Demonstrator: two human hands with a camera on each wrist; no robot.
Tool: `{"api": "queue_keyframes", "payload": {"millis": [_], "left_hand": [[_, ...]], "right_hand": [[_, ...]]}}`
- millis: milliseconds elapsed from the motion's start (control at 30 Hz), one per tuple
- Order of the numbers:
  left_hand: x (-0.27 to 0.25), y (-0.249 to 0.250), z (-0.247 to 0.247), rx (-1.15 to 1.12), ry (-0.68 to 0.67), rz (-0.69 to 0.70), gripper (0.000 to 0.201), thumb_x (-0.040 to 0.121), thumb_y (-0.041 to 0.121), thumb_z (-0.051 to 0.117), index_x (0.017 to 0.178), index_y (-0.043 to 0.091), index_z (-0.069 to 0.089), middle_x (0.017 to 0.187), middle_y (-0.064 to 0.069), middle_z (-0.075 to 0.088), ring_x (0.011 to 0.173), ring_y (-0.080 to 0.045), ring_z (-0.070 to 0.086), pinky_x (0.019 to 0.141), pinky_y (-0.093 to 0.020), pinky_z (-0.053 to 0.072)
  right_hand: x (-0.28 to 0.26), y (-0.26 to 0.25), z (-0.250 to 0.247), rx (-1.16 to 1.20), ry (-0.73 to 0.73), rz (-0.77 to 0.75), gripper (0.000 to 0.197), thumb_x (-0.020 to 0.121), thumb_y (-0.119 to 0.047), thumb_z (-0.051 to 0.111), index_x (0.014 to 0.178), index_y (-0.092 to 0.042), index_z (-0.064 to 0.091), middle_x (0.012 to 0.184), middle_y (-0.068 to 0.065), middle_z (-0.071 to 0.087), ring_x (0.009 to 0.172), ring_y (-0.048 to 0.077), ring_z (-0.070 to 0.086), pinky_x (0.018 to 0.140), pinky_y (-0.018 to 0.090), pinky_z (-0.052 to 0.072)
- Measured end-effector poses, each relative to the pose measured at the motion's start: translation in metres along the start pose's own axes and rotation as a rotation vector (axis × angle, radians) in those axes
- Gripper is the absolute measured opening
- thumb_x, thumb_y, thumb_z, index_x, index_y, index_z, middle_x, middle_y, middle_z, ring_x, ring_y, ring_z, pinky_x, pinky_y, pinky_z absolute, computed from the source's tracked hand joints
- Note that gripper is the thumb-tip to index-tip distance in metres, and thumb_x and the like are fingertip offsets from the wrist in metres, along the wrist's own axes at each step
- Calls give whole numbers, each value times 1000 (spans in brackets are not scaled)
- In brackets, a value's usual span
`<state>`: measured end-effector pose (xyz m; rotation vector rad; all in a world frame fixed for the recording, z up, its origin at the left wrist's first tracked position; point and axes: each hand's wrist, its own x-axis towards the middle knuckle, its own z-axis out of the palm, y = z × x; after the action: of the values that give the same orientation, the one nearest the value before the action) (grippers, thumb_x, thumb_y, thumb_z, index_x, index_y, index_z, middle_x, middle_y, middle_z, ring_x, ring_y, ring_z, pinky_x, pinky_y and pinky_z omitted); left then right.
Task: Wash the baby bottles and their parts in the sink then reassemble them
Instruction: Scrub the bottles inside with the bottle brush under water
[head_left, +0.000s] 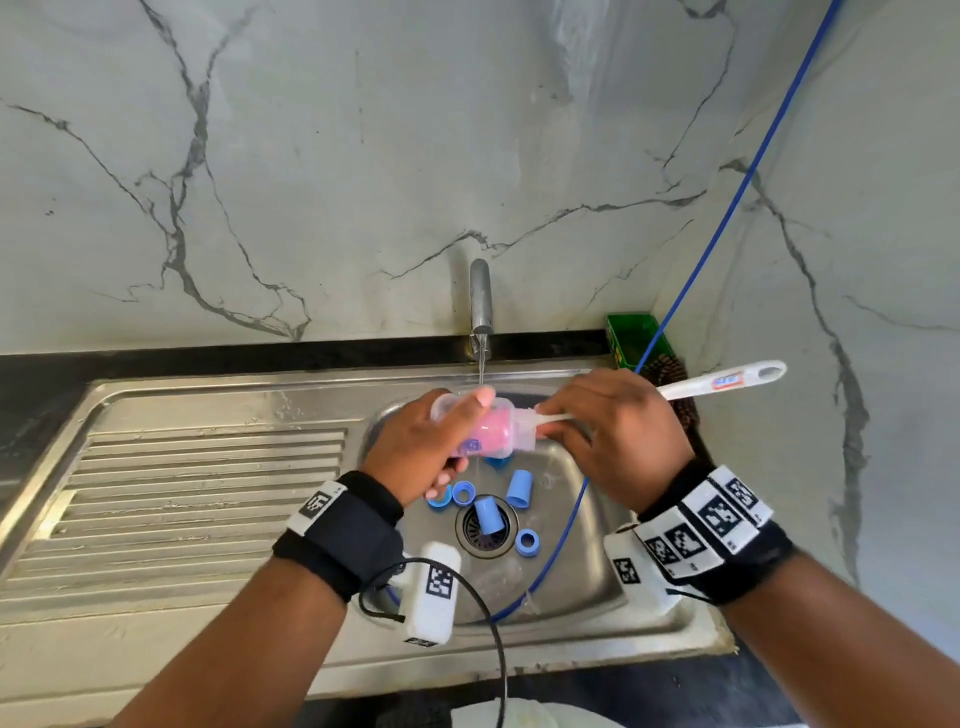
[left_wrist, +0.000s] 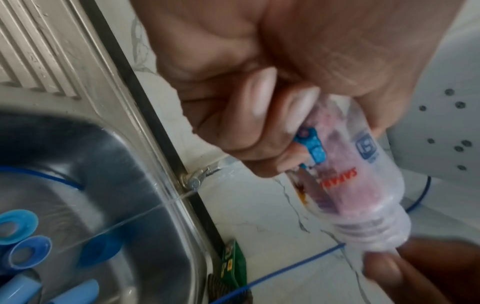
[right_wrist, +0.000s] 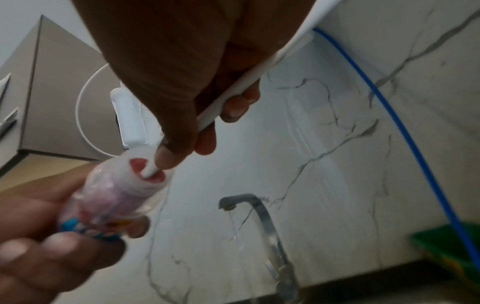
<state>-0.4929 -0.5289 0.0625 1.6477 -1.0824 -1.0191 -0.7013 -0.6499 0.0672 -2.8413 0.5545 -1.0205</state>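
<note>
Left hand (head_left: 415, 447): fingers wrapped round the clear baby bottle (head_left: 485, 428), held sideways at frame centre above the sink basin (head_left: 587, 551).
Right hand (head_left: 618, 431): fingers curled round the white handle of the bottle brush (head_left: 722, 384); its pink head sits inside the bottle.
Tap (head_left: 480, 301): thin stream of water running, just behind the bottle.
Basin floor: blue caps (head_left: 518, 488) and blue rings (head_left: 527, 541) lie around the drain (head_left: 480, 527).
Blue hose (head_left: 717, 218): from upper right down into the basin.
Green box (head_left: 631, 338): right of the tap, contents unclear, possibly a scrubber.
</note>
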Motion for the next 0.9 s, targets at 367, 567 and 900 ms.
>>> {"api": "queue_keyframes", "payload": {"millis": [367, 567, 900], "left_hand": [[16, -10, 3, -159, -35, -124, 67, 86, 78, 50, 109, 18, 70, 62, -8, 52, 40, -14, 34, 42, -20, 30], [18, -11, -30, -123, 102, -63, 58, 92, 67, 51, 98, 12, 69, 59, -8, 54, 41, -16, 35, 42, -22, 32], [39, -11, -16, 131, 155, 132, 49, 74, 68, 65, 91, 22, 64, 53, 8, 59, 43, -8, 51, 45, -24, 43]], "right_hand": [[-4, 4, 8, -16, 128, 12, 8, 82, -16, 83, 82, -14, 75, 80, -2, 71, 72, 24, 62, 69, 39, 48], [-11, 27, -4, -44, 156, 79, 13, 85, -28, 79, 87, -15, 79, 82, -2, 74, 74, 19, 64, 72, 29, 44], [-22, 28, 25, 10, -90, 273, 40, 100, -52, 43, 90, -27, 73, 72, -7, 65, 61, 17, 63, 47, 27, 43]]}}
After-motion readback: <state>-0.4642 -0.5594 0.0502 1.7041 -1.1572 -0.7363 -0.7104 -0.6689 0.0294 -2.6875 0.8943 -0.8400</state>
